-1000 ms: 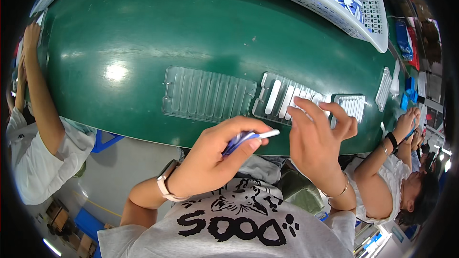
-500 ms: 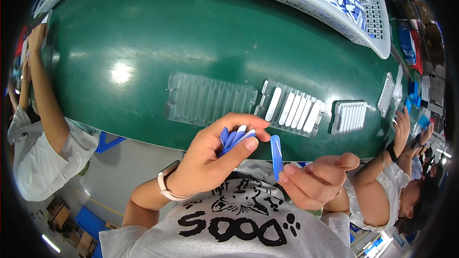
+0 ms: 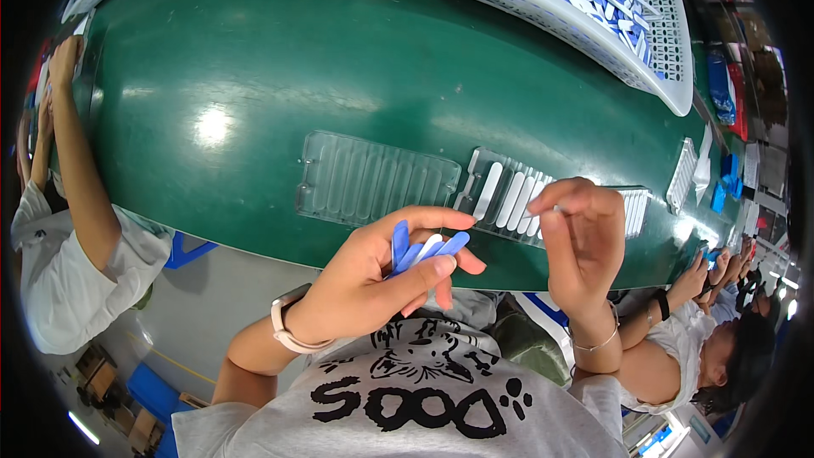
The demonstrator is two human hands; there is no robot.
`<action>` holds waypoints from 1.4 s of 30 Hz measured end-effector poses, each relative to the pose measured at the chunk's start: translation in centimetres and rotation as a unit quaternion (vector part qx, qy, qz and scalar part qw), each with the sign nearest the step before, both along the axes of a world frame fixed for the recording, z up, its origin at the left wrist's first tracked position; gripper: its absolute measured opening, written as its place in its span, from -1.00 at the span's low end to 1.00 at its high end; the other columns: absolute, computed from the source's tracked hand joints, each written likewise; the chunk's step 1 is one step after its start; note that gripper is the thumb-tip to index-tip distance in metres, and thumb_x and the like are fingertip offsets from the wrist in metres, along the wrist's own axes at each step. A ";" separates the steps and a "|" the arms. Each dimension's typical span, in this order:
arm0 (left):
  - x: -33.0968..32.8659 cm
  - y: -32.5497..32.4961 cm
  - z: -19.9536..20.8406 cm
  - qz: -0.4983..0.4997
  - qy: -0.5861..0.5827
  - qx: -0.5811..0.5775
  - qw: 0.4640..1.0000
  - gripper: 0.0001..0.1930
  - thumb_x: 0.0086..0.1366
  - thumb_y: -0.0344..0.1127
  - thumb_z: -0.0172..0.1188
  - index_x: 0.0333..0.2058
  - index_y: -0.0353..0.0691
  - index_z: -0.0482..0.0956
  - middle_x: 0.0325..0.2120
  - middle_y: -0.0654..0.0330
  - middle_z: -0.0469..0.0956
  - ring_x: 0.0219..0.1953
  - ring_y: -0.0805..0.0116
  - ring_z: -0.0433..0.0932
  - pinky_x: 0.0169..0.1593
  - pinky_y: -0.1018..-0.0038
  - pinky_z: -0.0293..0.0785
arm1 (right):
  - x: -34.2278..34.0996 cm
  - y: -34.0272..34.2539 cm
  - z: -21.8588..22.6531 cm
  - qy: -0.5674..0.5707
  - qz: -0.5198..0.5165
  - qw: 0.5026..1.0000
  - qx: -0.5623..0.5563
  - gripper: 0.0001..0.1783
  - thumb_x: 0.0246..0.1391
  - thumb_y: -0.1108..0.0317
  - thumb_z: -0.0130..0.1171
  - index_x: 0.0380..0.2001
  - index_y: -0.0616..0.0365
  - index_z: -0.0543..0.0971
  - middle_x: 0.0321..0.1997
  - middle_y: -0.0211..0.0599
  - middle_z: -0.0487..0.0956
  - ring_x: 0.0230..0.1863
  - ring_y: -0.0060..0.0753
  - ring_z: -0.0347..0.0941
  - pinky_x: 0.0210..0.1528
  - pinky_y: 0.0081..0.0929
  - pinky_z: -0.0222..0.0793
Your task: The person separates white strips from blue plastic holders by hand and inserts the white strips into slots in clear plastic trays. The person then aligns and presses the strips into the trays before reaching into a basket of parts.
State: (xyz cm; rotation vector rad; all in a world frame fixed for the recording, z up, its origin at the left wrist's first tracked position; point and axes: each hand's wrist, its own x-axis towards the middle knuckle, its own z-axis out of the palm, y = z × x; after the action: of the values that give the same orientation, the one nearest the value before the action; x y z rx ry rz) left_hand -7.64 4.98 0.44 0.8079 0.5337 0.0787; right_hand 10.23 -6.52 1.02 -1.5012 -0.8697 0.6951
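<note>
My left hand is closed round a small bunch of flat blue and white strips with rounded ends, their tips fanning up past the thumb. My right hand is above the right part of a clear grooved tray, its fingers curled toward the thumb. Whatever lies between those fingertips is hidden. White strips lie side by side in that tray, with a bare groove after the leftmost one. To its left, a second clear tray has no strips in its grooves.
A white perforated basket full of blue and white strips stands at the far right. Behind my right hand is a filled tray, with another tray farther right. People sit at both sides; one arm rests along the left edge.
My right hand has moved up from near the table's front edge to over the tray. The blue strip it was pinching is out of sight. My left hand still grips its bunch.
</note>
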 end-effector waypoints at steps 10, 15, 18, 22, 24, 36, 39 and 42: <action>-0.4 0.2 0.1 0.017 0.046 -0.004 0.999 -0.79 0.29 -0.44 0.11 -0.12 -0.36 0.46 -0.33 0.00 0.60 -0.59 0.61 0.46 -0.62 0.73 0.19 | 1.3 1.1 -1.6 -0.255 0.015 0.953 -0.164 -0.83 -0.04 0.54 0.25 -0.31 0.24 0.56 -0.32 -0.33 0.56 -0.25 -0.53 0.40 -0.10 -0.56 0.25; -0.6 0.2 -0.3 0.042 0.046 0.048 0.997 -0.82 0.30 -0.44 0.08 -0.14 -0.35 0.44 -0.38 0.01 0.60 -0.68 0.64 0.34 -0.60 0.72 0.22 | 1.4 1.1 -1.6 -0.221 -0.023 0.956 -0.191 -0.82 -0.13 0.38 0.35 -0.38 0.07 0.61 -0.41 -0.46 0.59 -0.26 -0.46 0.41 -0.08 -0.48 0.08; -1.0 0.3 0.2 0.083 0.034 0.090 0.992 -0.84 0.31 -0.42 0.05 -0.16 -0.33 0.42 -0.41 0.02 0.60 -0.71 0.65 0.29 -0.59 0.72 0.23 | 0.9 1.2 -1.5 -0.332 -0.001 0.929 -0.165 -0.82 -0.17 0.36 0.38 -0.42 0.04 0.61 -0.42 -0.49 0.58 -0.24 -0.43 0.38 -0.05 -0.45 0.02; -3.4 1.1 -0.7 0.186 0.046 0.222 0.956 -0.84 0.33 -0.43 0.03 -0.14 -0.32 0.41 -0.38 0.06 0.62 -0.69 0.68 0.27 -0.59 0.72 0.23 | 0.5 1.2 -1.5 -0.376 -0.028 0.906 -0.193 -0.68 -0.24 0.26 0.44 -0.39 0.00 0.53 -0.26 -0.48 0.47 -0.15 -0.34 0.28 -0.04 -0.36 -0.05; -4.3 1.8 -0.9 0.246 0.100 0.258 0.929 -0.85 0.34 -0.42 0.02 -0.15 -0.32 0.41 -0.39 0.08 0.62 -0.69 0.69 0.24 -0.59 0.72 0.20 | 0.7 1.4 -1.5 -0.376 -0.072 0.903 -0.194 -0.56 -0.26 0.20 0.45 -0.29 0.02 0.49 -0.21 -0.48 0.42 -0.13 -0.29 0.25 -0.05 -0.34 -0.04; -5.9 2.1 -1.6 0.295 0.185 0.322 0.880 -0.83 0.37 -0.37 0.00 -0.13 -0.29 0.43 -0.37 0.17 0.59 -0.66 0.72 0.15 -0.60 0.74 0.05 | 1.5 0.0 -1.8 -0.369 0.014 0.900 -0.232 -0.48 -0.09 0.05 0.31 -0.09 0.05 0.47 -0.11 -0.35 0.43 -0.01 -0.26 0.22 -0.06 -0.23 -0.07; -6.5 2.5 -1.6 0.309 0.215 0.345 0.860 -0.82 0.37 -0.35 0.01 -0.12 -0.28 0.43 -0.33 0.15 0.60 -0.68 0.74 0.14 -0.64 0.73 0.01 | 1.1 -0.5 -1.0 -0.423 0.038 0.883 -0.199 -0.30 -0.12 -0.03 0.31 0.05 0.11 0.40 0.00 -0.28 0.38 0.06 -0.23 0.18 0.00 -0.13 -0.08; -6.6 2.7 -1.2 0.314 0.223 0.351 0.853 -0.82 0.36 -0.32 0.03 -0.14 -0.27 0.43 -0.31 0.13 0.61 -0.68 0.75 0.13 -0.65 0.74 0.00 | 1.2 -0.3 -0.9 -0.402 0.092 0.891 -0.192 -0.15 -0.14 -0.10 0.30 0.15 0.16 0.31 0.08 -0.23 0.33 0.10 -0.20 0.15 0.05 -0.03 -0.11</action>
State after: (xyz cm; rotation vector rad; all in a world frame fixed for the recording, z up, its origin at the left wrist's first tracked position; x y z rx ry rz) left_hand -14.22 7.63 -0.72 1.3483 1.2433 0.7416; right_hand 11.48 -6.84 0.16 -2.1350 -1.5820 0.3672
